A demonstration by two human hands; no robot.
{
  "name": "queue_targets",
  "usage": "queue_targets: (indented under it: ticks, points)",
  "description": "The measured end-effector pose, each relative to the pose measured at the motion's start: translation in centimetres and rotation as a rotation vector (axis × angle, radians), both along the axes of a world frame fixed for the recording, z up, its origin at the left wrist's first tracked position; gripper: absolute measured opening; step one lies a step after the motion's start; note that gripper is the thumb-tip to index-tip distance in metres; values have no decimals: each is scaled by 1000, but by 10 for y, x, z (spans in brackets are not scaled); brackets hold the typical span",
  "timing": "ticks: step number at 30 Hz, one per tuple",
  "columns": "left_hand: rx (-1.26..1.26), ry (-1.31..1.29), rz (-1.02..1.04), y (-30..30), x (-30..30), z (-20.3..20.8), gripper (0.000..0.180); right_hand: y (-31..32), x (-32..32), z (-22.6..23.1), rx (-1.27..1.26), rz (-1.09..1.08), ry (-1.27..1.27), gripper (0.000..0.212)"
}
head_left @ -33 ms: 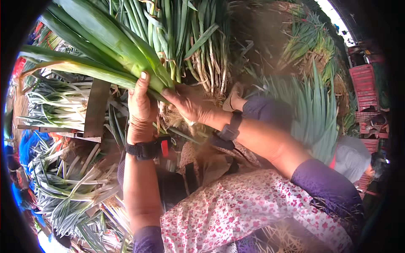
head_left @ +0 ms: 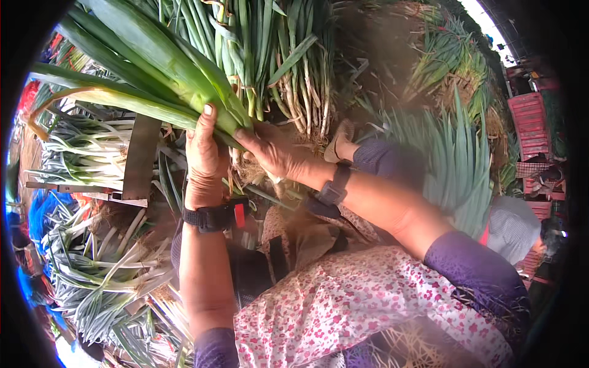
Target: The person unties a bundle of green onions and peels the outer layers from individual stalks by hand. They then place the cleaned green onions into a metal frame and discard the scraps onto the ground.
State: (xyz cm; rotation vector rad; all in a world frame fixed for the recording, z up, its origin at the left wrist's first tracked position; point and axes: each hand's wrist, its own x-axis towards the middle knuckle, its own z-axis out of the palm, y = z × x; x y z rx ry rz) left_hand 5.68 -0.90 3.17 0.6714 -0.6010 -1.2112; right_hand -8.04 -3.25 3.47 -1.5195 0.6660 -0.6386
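Note:
A thick green onion (head_left: 187, 70) with broad leaves fanning to the upper left is gripped in both my hands. My left hand (head_left: 206, 152) closes round its stalk, thumb lying along the front. Just to the right, my right hand (head_left: 275, 149) pinches the stalk's lower part with the thumb pressed on it. One outer leaf (head_left: 76, 92) is yellowed and curls down at its tip. Pale roots (head_left: 251, 170) hang below the hands; whether they belong to the held onion I cannot tell. My fingers behind the stalk are hidden.
Upright green onions (head_left: 300, 80) stand just beyond my hands. Whitish-stemmed onions (head_left: 89, 150) lie left beside a dark metal plate (head_left: 141, 158); a loose pile (head_left: 116, 270) lies nearer. More leaves (head_left: 457, 165) rise at right, near red crates (head_left: 529, 126) and a person in a grey hat (head_left: 514, 230).
The yellowed leaf's curled tip has shifted slightly. Both hands keep their hold on the green onion in the same place.

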Motion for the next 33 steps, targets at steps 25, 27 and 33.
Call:
queue_targets:
  ticks: [25,27,33]
  points:
    - [-5,49,33,26,28,23,55,-5,-204,-168,-23,-585,897,45]
    - [22,53,88,16,20,21,56,-10,-207,-168,-40,-535,1067,59]
    - [49,1,219,-2,-3,7,50,26,-16,-54,-371,-40,201,73]
